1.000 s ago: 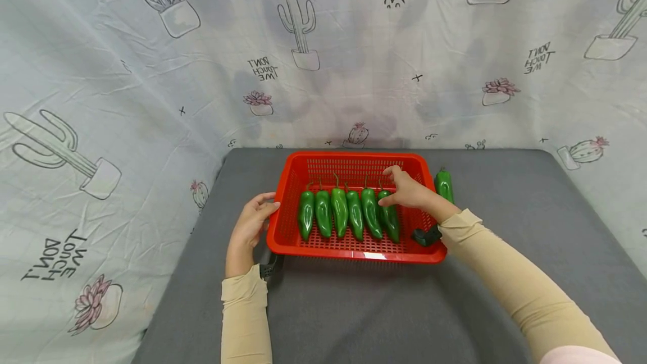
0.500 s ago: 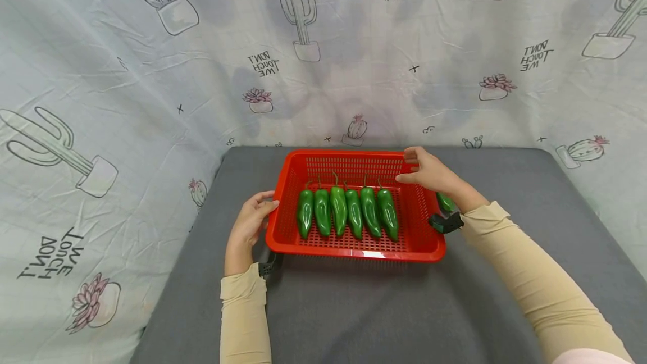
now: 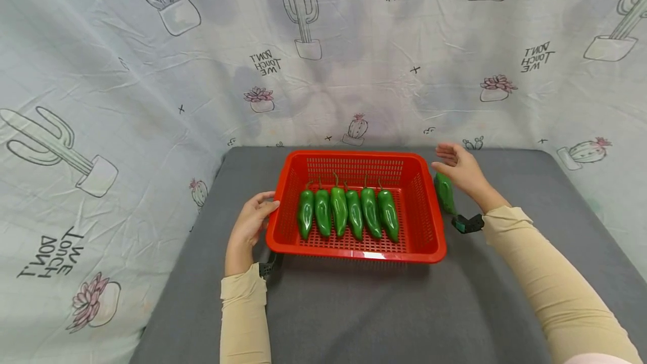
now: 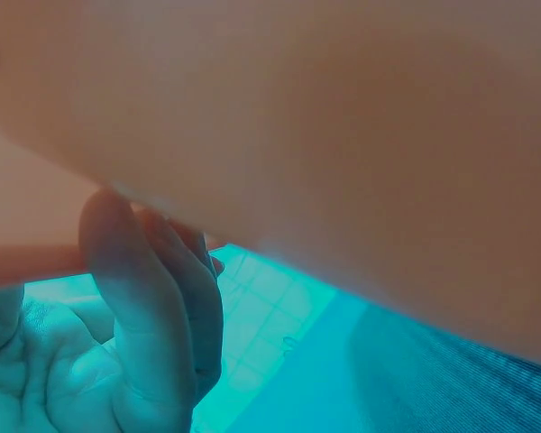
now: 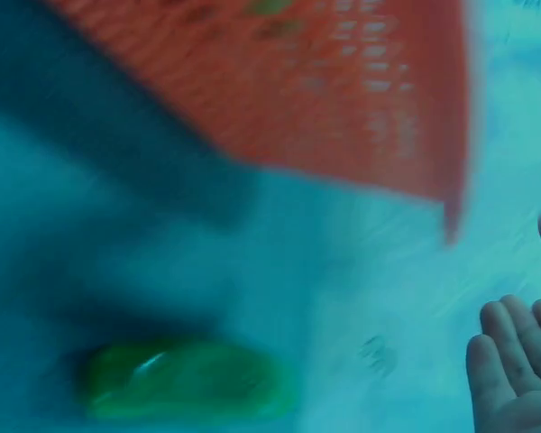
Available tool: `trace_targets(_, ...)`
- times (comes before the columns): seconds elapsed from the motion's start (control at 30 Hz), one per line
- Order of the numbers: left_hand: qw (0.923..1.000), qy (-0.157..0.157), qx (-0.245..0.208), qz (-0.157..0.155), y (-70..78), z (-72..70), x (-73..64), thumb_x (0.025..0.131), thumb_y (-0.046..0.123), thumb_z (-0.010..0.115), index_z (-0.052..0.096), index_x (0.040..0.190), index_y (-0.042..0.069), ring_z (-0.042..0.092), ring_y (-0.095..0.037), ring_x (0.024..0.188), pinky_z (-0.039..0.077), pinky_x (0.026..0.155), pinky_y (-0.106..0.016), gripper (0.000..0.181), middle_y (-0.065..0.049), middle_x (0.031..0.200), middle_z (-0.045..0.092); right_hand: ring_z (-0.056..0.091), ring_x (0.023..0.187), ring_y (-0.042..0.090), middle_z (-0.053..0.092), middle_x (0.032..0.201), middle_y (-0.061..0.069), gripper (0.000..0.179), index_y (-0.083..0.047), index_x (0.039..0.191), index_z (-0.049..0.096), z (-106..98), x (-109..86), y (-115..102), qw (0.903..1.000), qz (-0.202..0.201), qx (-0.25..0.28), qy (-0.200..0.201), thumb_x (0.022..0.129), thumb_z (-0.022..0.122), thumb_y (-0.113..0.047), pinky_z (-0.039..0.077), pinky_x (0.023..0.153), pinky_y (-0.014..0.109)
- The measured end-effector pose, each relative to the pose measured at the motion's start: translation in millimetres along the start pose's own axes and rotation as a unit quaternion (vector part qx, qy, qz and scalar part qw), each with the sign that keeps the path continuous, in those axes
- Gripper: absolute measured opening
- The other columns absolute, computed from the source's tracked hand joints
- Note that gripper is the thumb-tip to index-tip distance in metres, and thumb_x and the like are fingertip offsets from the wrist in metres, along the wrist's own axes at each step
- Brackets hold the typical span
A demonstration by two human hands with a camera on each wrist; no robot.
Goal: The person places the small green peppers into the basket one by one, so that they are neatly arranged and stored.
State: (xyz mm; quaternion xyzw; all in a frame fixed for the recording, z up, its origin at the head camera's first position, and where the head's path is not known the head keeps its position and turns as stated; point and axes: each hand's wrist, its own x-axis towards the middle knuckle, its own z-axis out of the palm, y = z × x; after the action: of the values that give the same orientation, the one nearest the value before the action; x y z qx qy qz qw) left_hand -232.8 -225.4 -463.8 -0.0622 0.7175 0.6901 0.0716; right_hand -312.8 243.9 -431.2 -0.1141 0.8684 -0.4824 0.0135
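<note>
A red plastic basket [image 3: 354, 255] stands on the grey table, with several green chili peppers [image 3: 355, 215] lying side by side inside it. At its left end my left hand [image 3: 250, 221] grips the rim, thumb on top; in the left wrist view the curled fingers [image 4: 153, 298] reach under a large blurred surface. Past the basket's right end, my right hand [image 3: 465, 173] hovers with fingers extended, holding nothing. Just below and left of it, one more green chili pepper [image 3: 445, 194] lies on the table, also plain in the right wrist view as a blurred green pepper [image 5: 185, 379].
The grey tabletop [image 3: 364, 308] extends in front of the basket and to both sides. A pale cloth [image 3: 354, 94] printed with cacti hangs behind the table and along its sides. Inside the basket, bare floor [image 3: 417, 223] shows to the right of the peppers.
My right hand has left the rightmost pepper in the basket and moved right, over the basket's end, to the pepper outside. My left hand has stayed on the rim.
</note>
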Motion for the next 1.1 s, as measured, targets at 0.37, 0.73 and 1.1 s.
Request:
trace_targets(0.37,0.9999,-0.001,-0.014,0.007,-0.5,0.8,-1.0,0.096,0.011,0.055,0.042,0.135,-0.001,0.067,-0.013,0.07,0.056,0.063,-0.029,0.043,0.0,0.092,0.066,0.031,0.131,0.05,0.03,0.144,0.033,0.051,0.002,0.141,0.035,0.0,-9.0,57.4,0.9956,0.07,-0.062,-0.004,0.097,0.053,-0.014,0.035,0.1,0.061)
trace_targets(0.73,0.9999,-0.003,-0.015,0.007,-0.7,1.5,-0.3,0.096,0.011,0.055,0.042,0.135,-0.001,0.068,-0.014,0.073,0.057,0.065,-0.03,0.043,-0.001,0.093,0.065,0.022,0.132,0.055,0.014,0.148,0.037,0.063,-0.003,0.148,0.026,2.7,-8.1,84.1,0.9895,0.107,-0.052,-0.081,0.096,0.056,-0.021,0.03,0.101,0.065)
trace_targets(1.1,0.9999,-0.005,-0.013,0.01,-1.5,0.7,-0.6,0.096,0.011,0.055,0.041,0.135,-0.001,0.067,-0.013,0.072,0.056,0.065,-0.029,0.044,-0.002,0.091,0.064,0.033,0.127,0.052,0.024,0.145,0.036,0.06,-0.002,0.148,0.024,11.0,-8.4,84.1,0.9919,0.082,-0.036,-0.09,0.098,0.053,-0.018,0.039,0.096,0.061)
